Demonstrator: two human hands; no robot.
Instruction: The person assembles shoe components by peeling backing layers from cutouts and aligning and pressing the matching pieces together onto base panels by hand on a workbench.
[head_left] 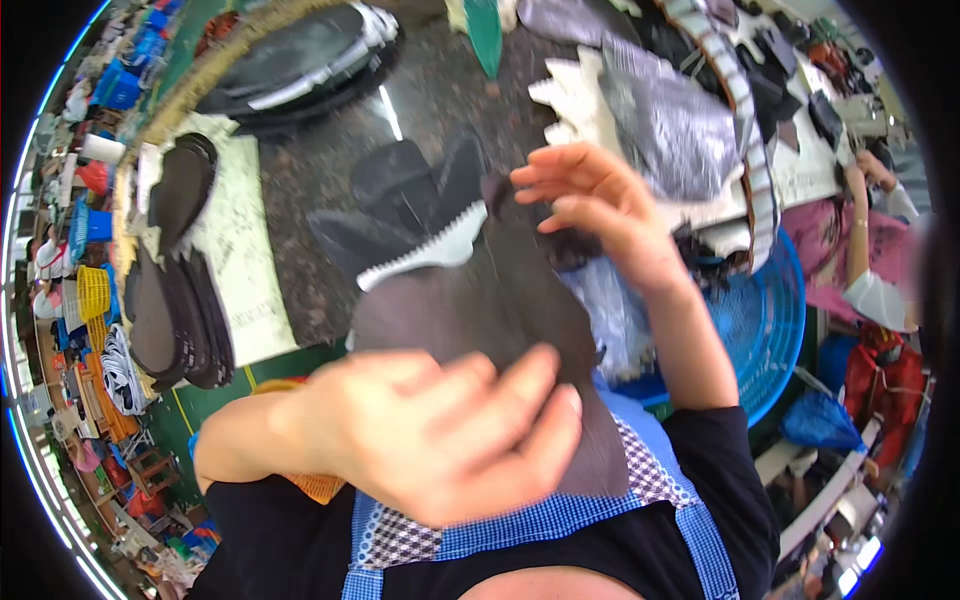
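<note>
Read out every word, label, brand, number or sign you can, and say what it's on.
None readable on the dark sheet or the blue checked apron.
Dark marks on the pink cloth: too blurred to read.
Any lettering around the yellow basket: too small to read.

Workshop or small factory floor; exact trade can't be confirmed. Dark cut pieces [168, 320] are stacked in sets along the left of a speckled stone worktop [305, 215]. A checked apron [520, 530] is worn over a black top [255, 545]. A big blue basket [760, 335] is set beside the worktop. At right, a co-worker [858, 235] is seen. Green floor [205, 400] is marked with yellow lines; the far left is crowded with bins [122, 90] and a yellow basket [93, 290].
</note>
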